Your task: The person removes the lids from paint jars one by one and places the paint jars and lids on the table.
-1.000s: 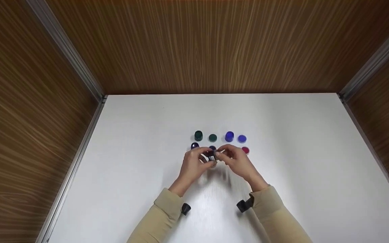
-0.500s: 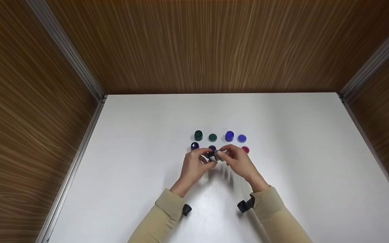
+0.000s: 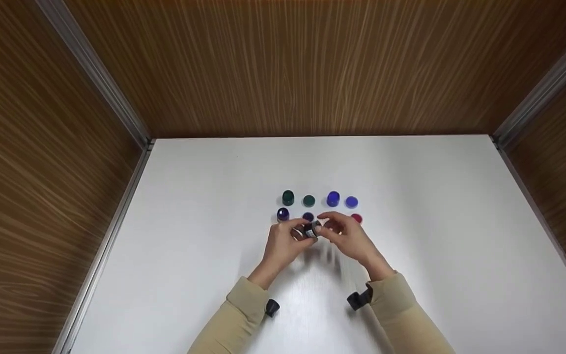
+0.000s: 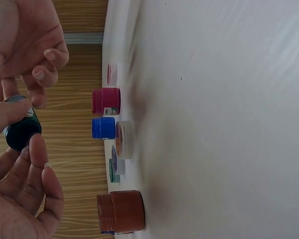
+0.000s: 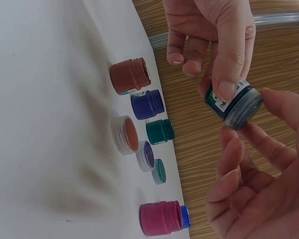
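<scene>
A small dark teal paint jar (image 3: 313, 229) with a white label is held above the table. My left hand (image 3: 281, 244) grips its body between thumb and fingers. At the other end, my right hand (image 3: 353, 242) has thumb and fingertips on the clear-rimmed lid (image 5: 245, 110), pinching it in the right wrist view. The lid sits on the jar, which is tilted. Beneath and beyond the hands stand open paint jars: brown (image 5: 129, 76), purple (image 5: 148, 104), green (image 5: 160, 131), magenta (image 4: 106, 101) and blue (image 4: 103, 128). In the head view the hands hide the brown and magenta jars.
Loose lids lie beside the jars: orange (image 5: 125, 135), purple (image 3: 308, 216), green (image 3: 308, 200), blue (image 3: 351, 202) and pink (image 3: 356, 218). The white table (image 3: 204, 206) is bounded by wood-grain panels (image 3: 283, 69) at the back and sides.
The held jar has turned and shifted slightly right. My right forefinger has lifted and spread a little from the lid, while the left hand keeps its grip. The standing jars have not moved.
</scene>
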### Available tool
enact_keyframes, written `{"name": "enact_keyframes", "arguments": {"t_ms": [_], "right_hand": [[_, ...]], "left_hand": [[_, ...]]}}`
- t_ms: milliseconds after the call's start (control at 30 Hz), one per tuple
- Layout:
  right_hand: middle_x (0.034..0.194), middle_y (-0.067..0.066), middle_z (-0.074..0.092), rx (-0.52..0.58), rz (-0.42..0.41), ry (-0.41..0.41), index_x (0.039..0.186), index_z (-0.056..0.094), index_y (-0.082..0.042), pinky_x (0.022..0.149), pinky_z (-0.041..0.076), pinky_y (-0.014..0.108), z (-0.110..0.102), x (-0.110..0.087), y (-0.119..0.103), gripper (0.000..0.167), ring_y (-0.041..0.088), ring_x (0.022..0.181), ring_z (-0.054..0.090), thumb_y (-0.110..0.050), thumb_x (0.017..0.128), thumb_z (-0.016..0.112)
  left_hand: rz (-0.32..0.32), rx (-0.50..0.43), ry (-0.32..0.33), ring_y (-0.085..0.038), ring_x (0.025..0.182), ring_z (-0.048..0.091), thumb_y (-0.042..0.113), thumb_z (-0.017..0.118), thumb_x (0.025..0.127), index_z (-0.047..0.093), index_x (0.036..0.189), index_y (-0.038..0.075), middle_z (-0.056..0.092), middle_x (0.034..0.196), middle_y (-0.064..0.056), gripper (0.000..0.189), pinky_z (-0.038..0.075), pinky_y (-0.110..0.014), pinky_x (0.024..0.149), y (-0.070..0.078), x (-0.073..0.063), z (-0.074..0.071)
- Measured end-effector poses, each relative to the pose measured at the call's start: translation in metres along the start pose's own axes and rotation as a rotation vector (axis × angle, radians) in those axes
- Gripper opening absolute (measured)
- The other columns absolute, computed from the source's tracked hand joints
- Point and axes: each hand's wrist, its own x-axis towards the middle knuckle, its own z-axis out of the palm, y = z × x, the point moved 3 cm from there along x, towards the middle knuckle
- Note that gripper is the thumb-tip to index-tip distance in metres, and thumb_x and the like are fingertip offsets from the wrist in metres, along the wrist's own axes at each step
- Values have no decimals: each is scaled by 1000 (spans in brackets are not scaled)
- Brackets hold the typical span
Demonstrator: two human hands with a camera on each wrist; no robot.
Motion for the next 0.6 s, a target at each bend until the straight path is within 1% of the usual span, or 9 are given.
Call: {"name": "enact_keyframes", "arguments": {"t_ms": [100,167,267,333,400,500,600], "right_hand": [[84,2,62,-24,23,32,122,63,-1,60,46,26,1,0,-1,40,17,71,54,-29,93,69],[81,2,62,-30,43,53,117,65,-1,60,46,27,2,-1,-1,37,16,69,55,-30,94,69],[76,0,63,-36,56,71,106,69,-3,61,47,28,3,0,-2,30,15,67,56,-31,93,69],[73,0,64,-39,60,62,100,69,-6,60,47,29,4,0,-2,28,15,65,57,-32,93,69],[72,0,64,-39,59,50,96,69,-7,59,47,29,4,0,-3,26,15,64,58,-33,93,70],[72,0,65,-37,55,28,97,69,-8,56,47,27,3,-1,-3,25,16,63,58,-32,92,70],[74,-1,64,-40,26,15,100,69,-8,57,47,27,3,-1,-4,25,15,65,57,-31,91,72]], "left_hand": [[7,6,6,-11,65,65,11,85,75,73,100,5,70,79,0,28,53,-21,58,0,-1,0],[8,12,8,-10,65,64,12,85,75,73,100,6,70,79,0,28,53,-21,58,-1,-1,0],[3,9,7,-8,65,64,11,84,76,74,101,6,70,80,1,28,53,-21,59,-1,-2,0],[1,5,2,-9,65,65,10,84,76,74,100,7,71,81,1,27,53,-21,59,0,-3,0],[-1,0,-6,-10,65,66,10,83,75,74,99,7,71,81,1,26,53,-21,59,0,-3,1],[-6,1,-17,-11,65,66,10,83,75,74,98,8,70,80,1,25,53,-21,59,0,-3,1],[-10,1,-16,-10,65,65,10,83,75,75,97,8,70,79,2,24,53,-21,59,1,-3,0]]}}
